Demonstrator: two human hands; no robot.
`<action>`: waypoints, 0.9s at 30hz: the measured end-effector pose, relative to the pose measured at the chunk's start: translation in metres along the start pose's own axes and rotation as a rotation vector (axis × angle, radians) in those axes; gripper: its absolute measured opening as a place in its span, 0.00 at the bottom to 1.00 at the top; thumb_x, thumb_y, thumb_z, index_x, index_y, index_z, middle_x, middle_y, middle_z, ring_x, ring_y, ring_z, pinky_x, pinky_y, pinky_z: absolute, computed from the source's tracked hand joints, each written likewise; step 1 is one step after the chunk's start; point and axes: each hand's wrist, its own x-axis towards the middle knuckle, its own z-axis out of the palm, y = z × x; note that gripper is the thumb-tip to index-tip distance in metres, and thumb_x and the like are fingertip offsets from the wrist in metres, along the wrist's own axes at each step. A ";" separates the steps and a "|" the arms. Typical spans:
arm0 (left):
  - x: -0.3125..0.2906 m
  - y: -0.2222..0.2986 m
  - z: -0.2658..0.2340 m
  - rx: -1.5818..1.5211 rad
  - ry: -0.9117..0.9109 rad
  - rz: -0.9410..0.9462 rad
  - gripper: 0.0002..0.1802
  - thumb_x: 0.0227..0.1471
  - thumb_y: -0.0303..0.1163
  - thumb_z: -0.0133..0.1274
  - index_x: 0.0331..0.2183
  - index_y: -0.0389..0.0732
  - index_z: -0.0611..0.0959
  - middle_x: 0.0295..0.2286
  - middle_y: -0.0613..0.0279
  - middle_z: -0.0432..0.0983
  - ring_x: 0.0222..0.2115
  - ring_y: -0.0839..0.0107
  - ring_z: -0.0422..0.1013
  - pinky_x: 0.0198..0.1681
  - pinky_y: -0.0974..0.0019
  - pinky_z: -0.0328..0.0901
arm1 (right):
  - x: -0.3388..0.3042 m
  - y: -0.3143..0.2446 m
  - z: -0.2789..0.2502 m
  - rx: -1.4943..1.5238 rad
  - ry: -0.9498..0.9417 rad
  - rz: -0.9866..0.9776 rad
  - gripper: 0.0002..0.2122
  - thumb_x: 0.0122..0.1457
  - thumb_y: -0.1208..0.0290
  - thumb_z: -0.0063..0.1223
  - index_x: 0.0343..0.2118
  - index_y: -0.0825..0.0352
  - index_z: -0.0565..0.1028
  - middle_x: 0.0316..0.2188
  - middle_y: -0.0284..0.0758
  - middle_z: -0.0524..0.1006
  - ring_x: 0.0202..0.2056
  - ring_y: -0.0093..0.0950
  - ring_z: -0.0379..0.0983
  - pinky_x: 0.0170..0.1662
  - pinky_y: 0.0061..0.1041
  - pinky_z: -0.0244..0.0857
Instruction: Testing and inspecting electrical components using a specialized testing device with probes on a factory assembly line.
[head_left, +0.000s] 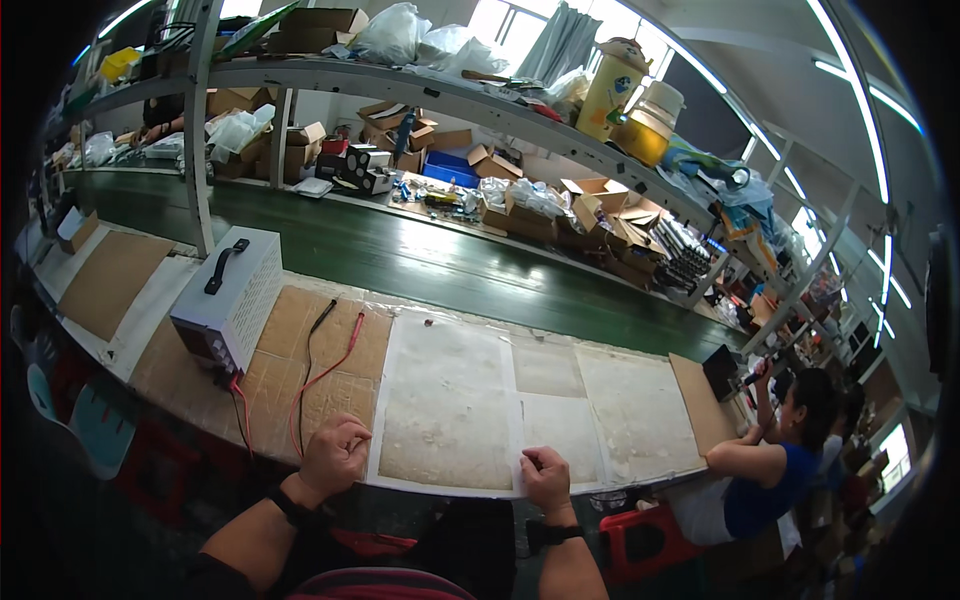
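Observation:
My left hand [335, 456] rests at the near edge of the workbench, loosely curled into a fist with nothing showing in it. Beside it lie a red test lead [328, 372] and a black test lead [313, 335]. Both run over brown cardboard near a grey bench power supply [232, 300] with a black top handle. My right hand [546, 480] is also closed at the bench edge, and no object shows in its fingers. Between my hands lies a pale, stained sheet [447, 410] with white borders. Dark bands circle both wrists.
Past the bench runs a green conveyor belt [420, 255]. Above it, a metal shelf [400, 82] carries bags, boxes and a yellow-lidded jug [650, 125]. Open cartons [520, 212] line the far side. To my right a person in blue [775, 490] sits near a red stool [640, 545].

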 end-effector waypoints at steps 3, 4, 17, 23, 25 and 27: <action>-0.001 0.003 0.008 -0.060 -0.056 -0.096 0.01 0.48 0.24 0.59 0.28 0.39 0.84 0.31 0.53 0.79 0.33 0.55 0.77 0.37 0.59 0.73 | 0.000 0.003 0.001 -0.004 0.012 -0.005 0.06 0.57 0.75 0.61 0.35 0.70 0.82 0.27 0.38 0.81 0.27 0.26 0.78 0.33 0.26 0.73; -0.003 0.004 0.011 -0.035 -0.036 -0.105 0.01 0.48 0.24 0.59 0.28 0.39 0.84 0.31 0.53 0.79 0.33 0.55 0.77 0.37 0.59 0.73 | 0.000 0.004 0.001 -0.026 0.019 -0.018 0.05 0.57 0.75 0.61 0.35 0.71 0.82 0.27 0.38 0.81 0.27 0.26 0.77 0.33 0.25 0.73; -0.021 -0.006 0.017 0.237 -0.134 0.170 0.09 0.43 0.22 0.55 0.31 0.42 0.83 0.37 0.60 0.78 0.35 0.58 0.79 0.38 0.59 0.75 | -0.002 0.014 0.006 -0.018 0.004 0.002 0.04 0.57 0.79 0.59 0.34 0.72 0.80 0.27 0.36 0.79 0.28 0.23 0.75 0.34 0.24 0.70; -0.021 -0.006 0.016 0.200 -0.126 0.153 0.09 0.44 0.22 0.54 0.32 0.41 0.83 0.37 0.58 0.78 0.35 0.57 0.79 0.39 0.59 0.74 | -0.002 0.016 0.007 -0.036 0.006 -0.011 0.03 0.57 0.78 0.57 0.32 0.70 0.79 0.28 0.37 0.78 0.28 0.27 0.75 0.33 0.27 0.70; -0.020 -0.007 0.016 0.174 -0.135 0.156 0.08 0.47 0.22 0.53 0.33 0.40 0.82 0.37 0.56 0.77 0.35 0.54 0.78 0.39 0.57 0.74 | -0.004 0.012 0.009 -0.241 -0.031 -0.093 0.03 0.56 0.79 0.55 0.33 0.69 0.79 0.29 0.38 0.75 0.29 0.34 0.74 0.34 0.30 0.70; -0.018 -0.009 0.016 0.189 -0.144 0.147 0.08 0.46 0.22 0.53 0.33 0.40 0.82 0.37 0.56 0.77 0.35 0.55 0.78 0.40 0.58 0.74 | -0.002 0.006 0.014 -0.319 -0.022 -0.142 0.04 0.56 0.79 0.54 0.33 0.68 0.79 0.29 0.38 0.74 0.30 0.37 0.74 0.34 0.31 0.69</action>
